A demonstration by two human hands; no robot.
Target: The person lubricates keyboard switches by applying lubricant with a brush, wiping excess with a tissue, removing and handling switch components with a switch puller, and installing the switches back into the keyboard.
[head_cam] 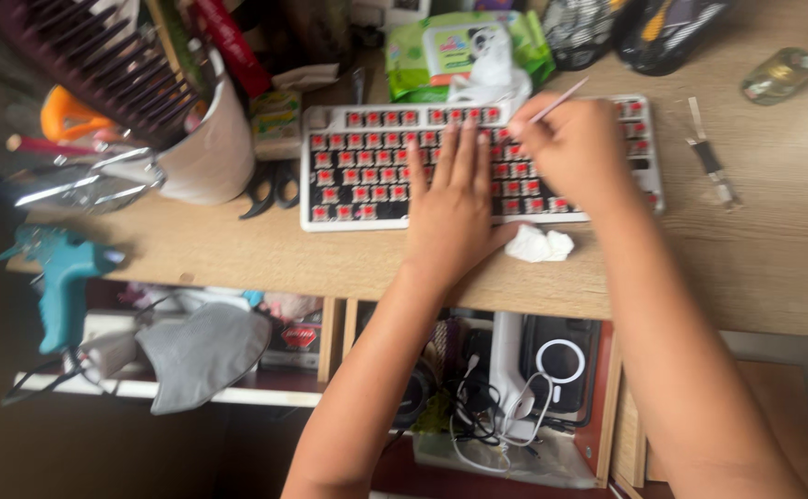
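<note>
Here the wooden desk bears a keyboard with bare red switches; the left hand lies flat and open on it, while the right hand pinches a thin stick above the keys, a crumpled tissue just beside

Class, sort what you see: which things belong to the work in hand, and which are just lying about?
In use: keyboard, thin stick in right hand, left hand flat on the keys.
Lying about: crumpled tissue, wipes pack, scissors, glue gun, white cup.
</note>
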